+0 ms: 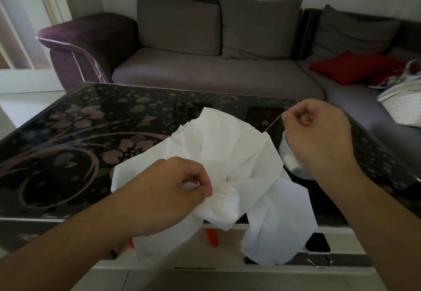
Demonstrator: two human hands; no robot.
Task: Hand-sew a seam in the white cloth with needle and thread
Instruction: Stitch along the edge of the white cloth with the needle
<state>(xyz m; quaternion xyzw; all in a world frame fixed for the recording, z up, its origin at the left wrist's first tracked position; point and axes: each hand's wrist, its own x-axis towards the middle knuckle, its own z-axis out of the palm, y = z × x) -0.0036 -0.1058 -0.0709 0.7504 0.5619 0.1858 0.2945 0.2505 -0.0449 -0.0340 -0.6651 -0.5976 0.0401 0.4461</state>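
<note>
Over glass table (68,135), left hand (168,190) pinches white cloth (227,154), right hand (319,135) thread (273,124)

Left hand (173,190): forearm extended forward, knuckles up, fingers curled, thumb and forefinger in a pinching grip. Right hand (319,131): raised higher, wrist bent, fingertips pinched together.

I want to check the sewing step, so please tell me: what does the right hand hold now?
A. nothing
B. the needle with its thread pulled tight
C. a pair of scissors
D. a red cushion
B: the right hand pinches the needle, and the thread runs tight down to the white cloth.
</note>
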